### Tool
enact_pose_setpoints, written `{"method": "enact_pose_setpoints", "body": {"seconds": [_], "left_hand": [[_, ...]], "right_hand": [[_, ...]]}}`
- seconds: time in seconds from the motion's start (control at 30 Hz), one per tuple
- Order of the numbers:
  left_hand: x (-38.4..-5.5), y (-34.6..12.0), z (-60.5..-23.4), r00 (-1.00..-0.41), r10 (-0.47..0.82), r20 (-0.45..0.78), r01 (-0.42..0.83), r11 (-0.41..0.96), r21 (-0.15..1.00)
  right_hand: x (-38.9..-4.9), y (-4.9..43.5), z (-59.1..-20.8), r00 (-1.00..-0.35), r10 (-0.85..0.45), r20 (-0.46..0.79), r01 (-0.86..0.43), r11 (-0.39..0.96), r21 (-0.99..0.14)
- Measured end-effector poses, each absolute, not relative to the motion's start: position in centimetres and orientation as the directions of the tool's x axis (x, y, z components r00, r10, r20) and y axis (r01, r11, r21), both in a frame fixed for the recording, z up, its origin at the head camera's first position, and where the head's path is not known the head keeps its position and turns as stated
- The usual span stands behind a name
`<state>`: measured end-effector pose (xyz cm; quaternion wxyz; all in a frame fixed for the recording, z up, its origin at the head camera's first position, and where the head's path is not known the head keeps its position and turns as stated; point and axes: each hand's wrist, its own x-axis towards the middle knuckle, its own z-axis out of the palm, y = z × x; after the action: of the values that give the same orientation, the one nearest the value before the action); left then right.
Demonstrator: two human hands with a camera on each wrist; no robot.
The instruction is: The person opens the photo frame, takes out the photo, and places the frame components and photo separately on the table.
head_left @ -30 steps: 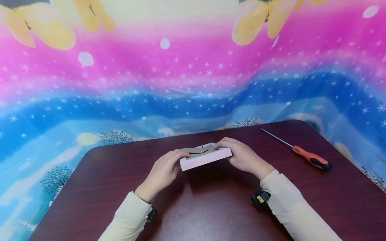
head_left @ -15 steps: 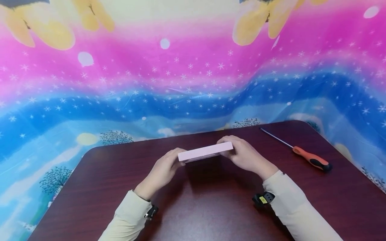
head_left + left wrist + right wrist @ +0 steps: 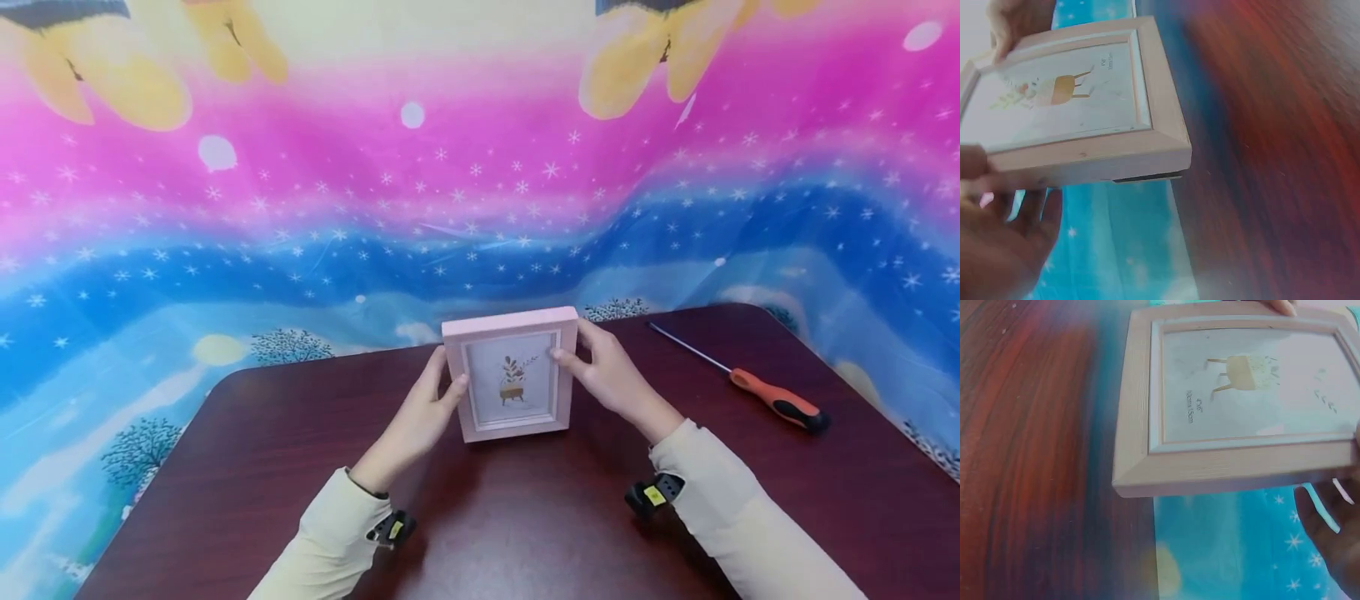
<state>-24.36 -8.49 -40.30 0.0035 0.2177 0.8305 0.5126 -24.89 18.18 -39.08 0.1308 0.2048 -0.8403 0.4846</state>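
Note:
A pale pink picture frame (image 3: pixel 517 375) stands nearly upright over the table, its front with a plant-pot picture facing me. My left hand (image 3: pixel 420 417) grips its left side, thumb on the front border and the other fingers behind. On the opposite side my right hand (image 3: pixel 615 375) holds the frame, thumb over the front edge. In the left wrist view the picture frame (image 3: pixel 1160 94) shows a dark strip along its back near the bottom corner. The right wrist view shows small size print on the picture of the frame (image 3: pixel 1135 412). The fingers behind the frame are mostly hidden.
An orange and black screwdriver (image 3: pixel 780 400) lies on the dark red-brown table (image 3: pixel 300 433) to the right, its shaft pointing toward the back edge. Behind the table hangs a colourful printed cloth (image 3: pixel 480 183) with snowflakes.
The picture frame has turned in both hands. First its back lay tilted up, then its edge faced me, and now its front faces me, raised upright. The screwdriver has not moved.

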Motion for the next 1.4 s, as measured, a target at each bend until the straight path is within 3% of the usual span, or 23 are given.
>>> {"method": "enact_pose_setpoints", "body": {"seconds": [0.33,0.63,1.03,1.4], "left_hand": [[-26.1,-5.1,-38.8,-0.949,0.282,0.140,0.260,0.454,0.852],[-28.9,-1.3,-41.0,-0.961,0.276,-0.017,0.091,0.374,0.923],[-30.8,3.3,-44.0,-0.959,0.204,-0.197,-0.137,0.275,0.952],[-30.4,4.6,-44.4,-0.963,0.164,-0.215,-0.141,0.377,0.916]], "right_hand": [[-27.9,19.2,-37.0,-0.987,-0.079,0.137,-0.158,0.452,-0.878],[-30.4,21.8,-38.2,-0.991,-0.052,-0.123,0.086,0.462,-0.883],[-32.1,25.0,-41.5,-0.946,-0.077,-0.314,0.224,0.544,-0.809],[-33.0,25.6,-42.7,-0.948,-0.009,-0.317,0.224,0.688,-0.690]]}}
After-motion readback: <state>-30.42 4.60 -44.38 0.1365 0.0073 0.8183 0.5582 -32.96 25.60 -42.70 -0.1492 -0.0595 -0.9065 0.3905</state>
